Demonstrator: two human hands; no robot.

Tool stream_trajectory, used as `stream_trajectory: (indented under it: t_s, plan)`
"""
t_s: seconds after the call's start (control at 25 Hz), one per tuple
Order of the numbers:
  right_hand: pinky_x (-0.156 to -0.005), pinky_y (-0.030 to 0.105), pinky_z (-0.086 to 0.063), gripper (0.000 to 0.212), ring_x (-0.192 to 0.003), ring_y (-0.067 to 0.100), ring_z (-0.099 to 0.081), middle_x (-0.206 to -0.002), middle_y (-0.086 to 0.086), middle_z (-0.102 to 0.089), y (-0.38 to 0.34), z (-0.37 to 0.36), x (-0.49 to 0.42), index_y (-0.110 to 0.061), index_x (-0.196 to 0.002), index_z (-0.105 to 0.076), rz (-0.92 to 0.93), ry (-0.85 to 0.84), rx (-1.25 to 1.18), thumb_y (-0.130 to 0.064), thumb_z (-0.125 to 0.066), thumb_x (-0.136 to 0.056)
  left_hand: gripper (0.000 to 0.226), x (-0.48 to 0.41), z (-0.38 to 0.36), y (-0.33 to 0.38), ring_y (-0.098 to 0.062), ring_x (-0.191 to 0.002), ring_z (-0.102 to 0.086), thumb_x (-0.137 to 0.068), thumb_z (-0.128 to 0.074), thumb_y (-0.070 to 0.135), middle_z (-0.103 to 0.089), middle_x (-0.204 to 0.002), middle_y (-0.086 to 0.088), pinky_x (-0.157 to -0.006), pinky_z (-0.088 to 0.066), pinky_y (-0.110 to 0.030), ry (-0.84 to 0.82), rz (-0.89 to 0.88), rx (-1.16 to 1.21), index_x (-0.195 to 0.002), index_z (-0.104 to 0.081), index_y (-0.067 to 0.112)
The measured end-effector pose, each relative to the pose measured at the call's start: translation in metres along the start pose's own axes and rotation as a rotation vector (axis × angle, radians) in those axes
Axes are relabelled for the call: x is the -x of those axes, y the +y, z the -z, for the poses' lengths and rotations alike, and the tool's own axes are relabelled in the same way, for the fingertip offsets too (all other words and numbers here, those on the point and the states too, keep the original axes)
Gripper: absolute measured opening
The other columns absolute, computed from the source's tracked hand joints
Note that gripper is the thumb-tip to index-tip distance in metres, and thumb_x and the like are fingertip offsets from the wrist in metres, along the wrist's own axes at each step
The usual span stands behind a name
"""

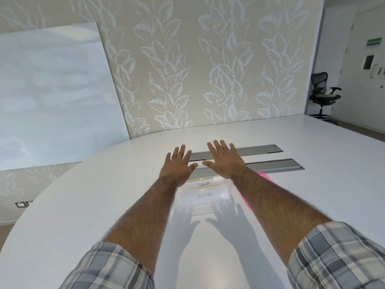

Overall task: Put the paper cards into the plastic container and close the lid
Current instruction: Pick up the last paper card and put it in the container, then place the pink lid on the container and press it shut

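A clear plastic container [226,187] sits on the white table between my forearms. White paper cards lie in or under it, one reading PANDA [203,184] and one reading ZEBRA [204,195]. A pink object [263,176], perhaps the lid, shows beside my right forearm, mostly hidden. My left hand [178,164] and my right hand [224,158] are stretched out flat above the far end of the container, fingers spread, holding nothing. I cannot tell if the hands touch the table.
Two grey metal cable troughs [270,164] are set into the white table [104,195] just beyond my hands. A patterned wall stands behind the table, with a white board leaning at left. An office chair [323,92] stands far right.
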State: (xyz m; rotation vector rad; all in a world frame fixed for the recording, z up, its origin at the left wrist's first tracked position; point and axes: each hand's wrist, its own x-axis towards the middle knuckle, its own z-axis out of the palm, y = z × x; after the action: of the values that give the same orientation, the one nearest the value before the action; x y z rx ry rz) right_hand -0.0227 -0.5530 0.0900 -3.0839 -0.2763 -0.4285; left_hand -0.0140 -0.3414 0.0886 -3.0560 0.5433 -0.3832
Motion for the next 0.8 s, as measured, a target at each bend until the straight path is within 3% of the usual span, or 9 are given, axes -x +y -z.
stream_trajectory:
  t_s: [0.44, 0.8]
  plan:
    - [-0.123, 0.053, 0.002, 0.084, -0.155, 0.026, 0.007, -0.168, 0.006, 0.003, -0.043, 0.063, 0.070, -0.023, -0.160, 0.003, -0.089, 0.058, 0.072, -0.072, -0.016, -0.095, 0.073, 0.063, 0.051, -0.006, -0.024, -0.155, 0.013, -0.102, -0.012, 0.062, 0.016, -0.167, -0.004, -0.124, 0.003, -0.049, 0.077, -0.021, 0.036, -0.161, -0.002, 0.021]
    - [-0.123, 0.053, 0.003, 0.082, -0.154, 0.025, 0.010, -0.168, 0.005, 0.006, 0.007, 0.099, 0.116, -0.023, -0.160, 0.002, -0.215, 0.009, 0.146, -0.070, -0.017, -0.096, 0.070, 0.067, 0.062, 0.055, -0.025, -0.155, 0.010, -0.103, -0.018, 0.058, 0.012, -0.168, -0.006, -0.124, 0.002, -0.050, 0.134, -0.113, 0.061, -0.161, -0.005, 0.020]
